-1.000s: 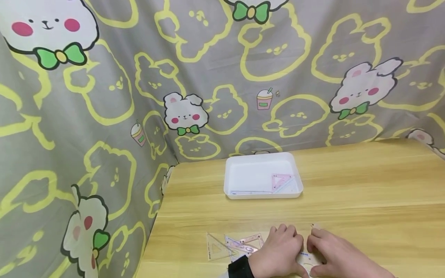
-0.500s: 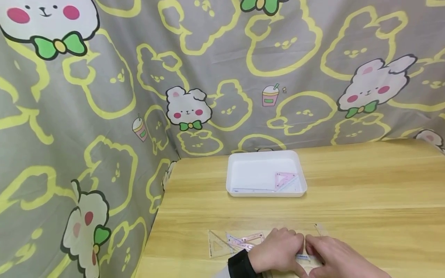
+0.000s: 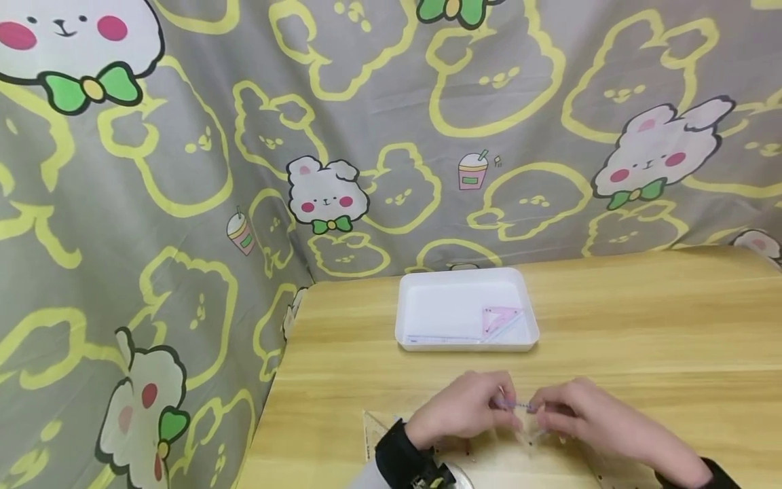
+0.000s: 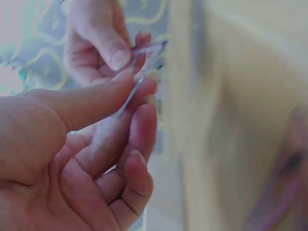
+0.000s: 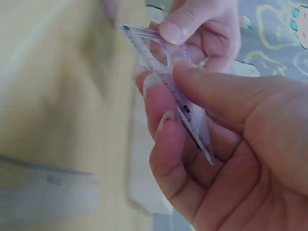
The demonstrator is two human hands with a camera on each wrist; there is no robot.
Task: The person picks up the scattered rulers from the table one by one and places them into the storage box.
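A clear plastic ruler piece with blue markings is held just above the wooden table, between both hands. My left hand pinches its left end between thumb and fingers. My right hand pinches its right end. In the left wrist view the clear piece runs edge-on between my left thumb and fingers, with the other hand's fingers on its far tip. In the right wrist view the graduated edge lies across my right fingers, thumb on top.
A white tray stands further back on the table, holding a pink set square and a flat ruler. Another clear set square lies by my left wrist. A cartoon-print cloth hangs behind and to the left.
Both hands were pressed low on the table over the clear pieces. Now they have risen and moved away from me, with one clear ruler piece pinched between them.
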